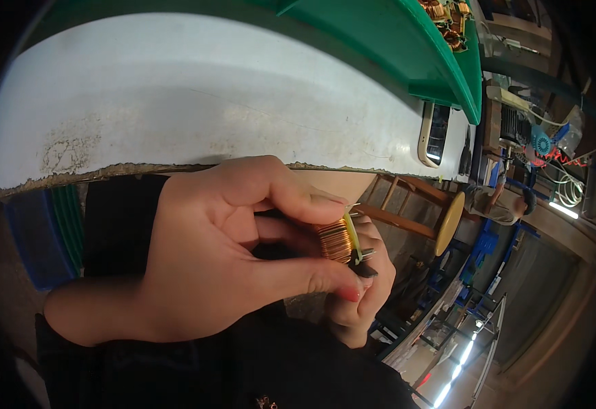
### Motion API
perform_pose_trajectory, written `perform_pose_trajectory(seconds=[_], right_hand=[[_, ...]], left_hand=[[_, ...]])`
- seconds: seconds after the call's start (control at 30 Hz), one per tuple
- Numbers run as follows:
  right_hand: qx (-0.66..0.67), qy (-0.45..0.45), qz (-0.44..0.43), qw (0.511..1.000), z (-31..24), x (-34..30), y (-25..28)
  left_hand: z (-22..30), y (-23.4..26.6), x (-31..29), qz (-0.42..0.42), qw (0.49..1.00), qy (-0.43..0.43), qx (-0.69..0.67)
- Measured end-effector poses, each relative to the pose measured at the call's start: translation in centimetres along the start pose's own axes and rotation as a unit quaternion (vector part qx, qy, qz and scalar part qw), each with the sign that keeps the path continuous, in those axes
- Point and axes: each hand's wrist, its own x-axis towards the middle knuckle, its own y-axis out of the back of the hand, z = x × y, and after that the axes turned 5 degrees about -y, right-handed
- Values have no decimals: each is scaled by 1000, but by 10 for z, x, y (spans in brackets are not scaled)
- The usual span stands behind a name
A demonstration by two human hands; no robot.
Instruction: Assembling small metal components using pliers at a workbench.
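Note:
A copper-wound coil [335, 241] with a thin yellow-green base and wire pins sits between my two hands, just off the table's near edge. My left hand [209, 245] reaches in from the left, fingers closed on the coil from above and below. Behind it, my right hand [374, 276] is curled with its fingers at the base side of the coil. A small dark piece [364, 266] shows between the fingertips near the pins; its kind is unclear. My left hand hides part of the right fingers.
The worn white table [175, 102] carries a green tray [373, 41] at the far side. Several copper coils [453, 24] lie in the tray's right part. A phone [434, 133] rests at the table's right; beyond stand a wooden stool [448, 221] and another person [499, 204].

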Motion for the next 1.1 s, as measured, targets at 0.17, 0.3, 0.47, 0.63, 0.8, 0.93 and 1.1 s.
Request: perform_pose_trajectory(seconds=[0.17,0.3,0.47,0.63,0.8,0.93,1.1], right_hand=[[-32,-10,-3,999,-4,1,2],[-53,-13,-13,998,-7,3,3],[-73,-17,-7,997,-10,2,1],[-90,-23,2,996,-10,0,2],[-1,-27,23,999,-1,-1,2],[74,-37,45,996,6,-1,-1],[6,-55,41,998,9,-2,-3]], left_hand=[[3,-2,2,20,1000,24,5],[3,-1,2,28,999,27,7],[3,-2,1,25,999,15,20],[2,-2,1,21,999,1,45],[4,-4,3,11,999,-12,50],[4,-5,2,-1,999,-16,37],[2,-3,0,-17,999,-18,26]])
